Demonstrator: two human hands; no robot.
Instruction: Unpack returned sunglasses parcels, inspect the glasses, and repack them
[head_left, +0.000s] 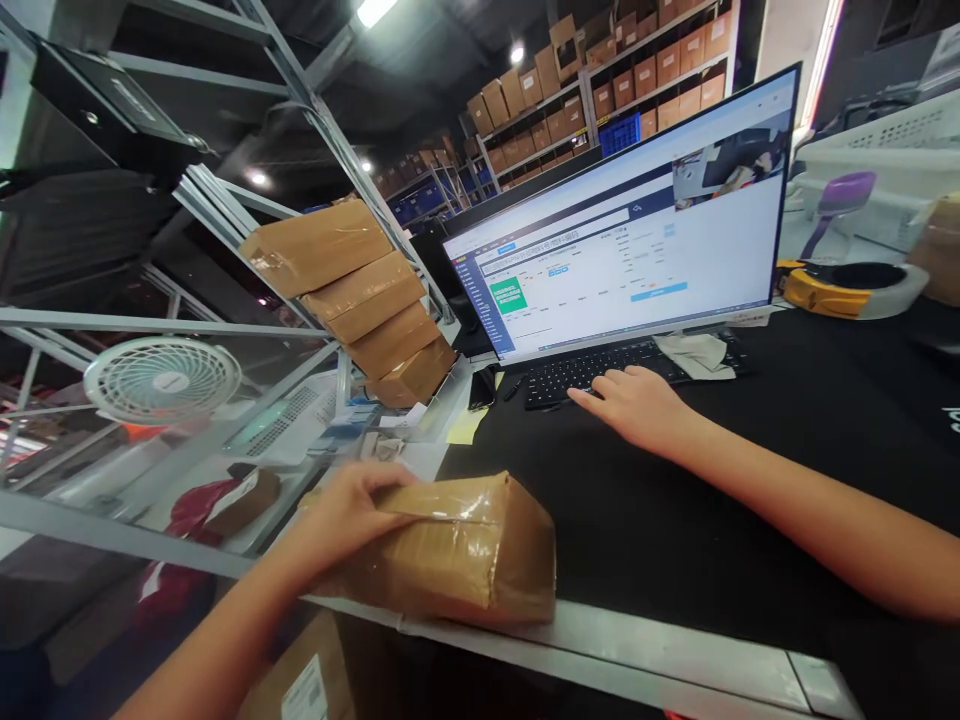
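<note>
A taped cardboard box (450, 550) rests at the front edge of the desk, its near side level with the metal rim. My left hand (360, 510) grips the left part of its top, thumb over the upper face; some fingertips are hidden behind the box. My right hand (634, 405) lies over the front edge of the black keyboard (559, 383), fingers apart and holding nothing. Above the keyboard stands a lit monitor (600, 260) showing a software page. A crumpled whitish cloth or paper (697, 357) covers the keyboard's right end.
Several taped boxes (375, 310) are stacked left of the monitor. A phone (482, 388) and yellow note (466, 425) lie by the keyboard. Tape in a yellow dispenser (825, 290) sits right, near a white basket (892, 170). A fan (165, 380) stands left; another box (315, 670) is below the desk.
</note>
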